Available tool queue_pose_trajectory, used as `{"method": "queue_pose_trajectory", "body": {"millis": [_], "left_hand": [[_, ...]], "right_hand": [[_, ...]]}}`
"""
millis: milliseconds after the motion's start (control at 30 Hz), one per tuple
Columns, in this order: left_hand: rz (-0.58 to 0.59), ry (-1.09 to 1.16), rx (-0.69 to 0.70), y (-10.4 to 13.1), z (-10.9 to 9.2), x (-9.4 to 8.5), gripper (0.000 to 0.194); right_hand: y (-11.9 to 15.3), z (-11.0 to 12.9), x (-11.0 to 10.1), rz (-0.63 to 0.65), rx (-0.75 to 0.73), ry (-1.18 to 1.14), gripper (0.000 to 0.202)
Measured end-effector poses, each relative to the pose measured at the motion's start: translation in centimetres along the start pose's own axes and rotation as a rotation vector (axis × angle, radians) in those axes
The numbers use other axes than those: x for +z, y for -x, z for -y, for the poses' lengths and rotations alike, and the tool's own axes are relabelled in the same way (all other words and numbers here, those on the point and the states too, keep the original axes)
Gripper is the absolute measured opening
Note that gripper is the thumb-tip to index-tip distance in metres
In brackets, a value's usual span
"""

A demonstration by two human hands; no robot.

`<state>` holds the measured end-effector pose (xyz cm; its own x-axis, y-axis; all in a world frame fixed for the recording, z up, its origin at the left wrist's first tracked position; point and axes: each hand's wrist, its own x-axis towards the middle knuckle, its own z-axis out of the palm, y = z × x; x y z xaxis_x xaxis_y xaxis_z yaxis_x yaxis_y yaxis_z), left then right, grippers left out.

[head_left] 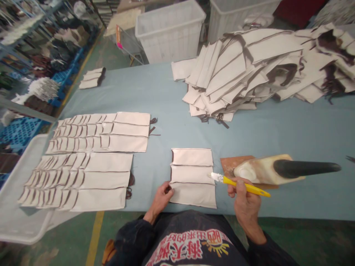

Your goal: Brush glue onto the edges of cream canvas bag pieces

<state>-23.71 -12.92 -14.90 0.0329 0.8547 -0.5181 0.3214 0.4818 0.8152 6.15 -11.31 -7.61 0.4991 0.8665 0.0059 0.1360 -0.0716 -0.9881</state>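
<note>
In front of me on the table lies a cream panel (191, 174) of three strips with dark brown edges and seams. My left hand (162, 197) pinches its lower left edge. My right hand (246, 203) grips a brush (245, 187) with a yellow handle. White paste coats the bristles, which are at the panel's right edge; whether they touch it I cannot tell. Just beyond my right hand, a pale, stained container (260, 171) with a black handle and white paste inside sits on a brown board (229, 163).
To the left lie two overlapping rows of similar panels (104, 181), and a small stack (93, 78) is farther back. A large heap of cream pieces (244, 70) covers the table's back right. White bins (170, 33) stand behind the blue-grey table (163, 92). A white tray (23, 225) is at lower left.
</note>
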Motion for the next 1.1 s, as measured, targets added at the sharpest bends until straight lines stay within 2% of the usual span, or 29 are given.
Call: {"method": "queue_pose_trajectory", "body": {"millis": [100,233,333,467,567,633,733,900,1100], "left_hand": [[-0.074,-0.145,0.072,0.2,0.2,0.6,0.02],[-0.082,-0.253,0.179,0.6,-1.1,0.7,0.017],[-0.09,-0.301,0.305,0.5,-2.4,0.6,0.023],[-0.161,-0.552,0.61,-0.6,-4.1,0.9,0.027],[-0.184,-0.568,0.671,-1.1,-5.6,1.5,0.027],[-0.135,-0.492,0.617,-1.3,-6.6,1.9,0.03],[-0.055,-0.336,0.433,-2.0,-7.5,2.1,0.038],[-0.117,-0.151,0.117,-2.4,-8.1,2.0,0.053],[-0.084,0.217,-0.165,-0.7,-8.1,2.1,0.071]], "right_hand": [[0.3,-0.4,-0.1,-0.004,0.027,-0.012,0.048],[0.4,-1.2,-1.7,-0.07,0.092,-0.013,0.051],[-0.5,-1.9,-4.4,-0.208,0.079,0.044,0.053],[-2.2,-2.8,-8.9,-0.413,0.033,0.108,0.056],[-2.8,-3.8,-11.1,-0.507,0.042,0.13,0.061],[-2.8,-4.5,-11.4,-0.52,0.06,0.142,0.065],[-2.8,-5.6,-10.7,-0.495,0.078,0.178,0.066],[-3.8,-7.0,-8.7,-0.393,0.05,0.318,0.061],[-5.2,-8.1,-6.8,-0.276,0.036,0.512,0.057]]}}
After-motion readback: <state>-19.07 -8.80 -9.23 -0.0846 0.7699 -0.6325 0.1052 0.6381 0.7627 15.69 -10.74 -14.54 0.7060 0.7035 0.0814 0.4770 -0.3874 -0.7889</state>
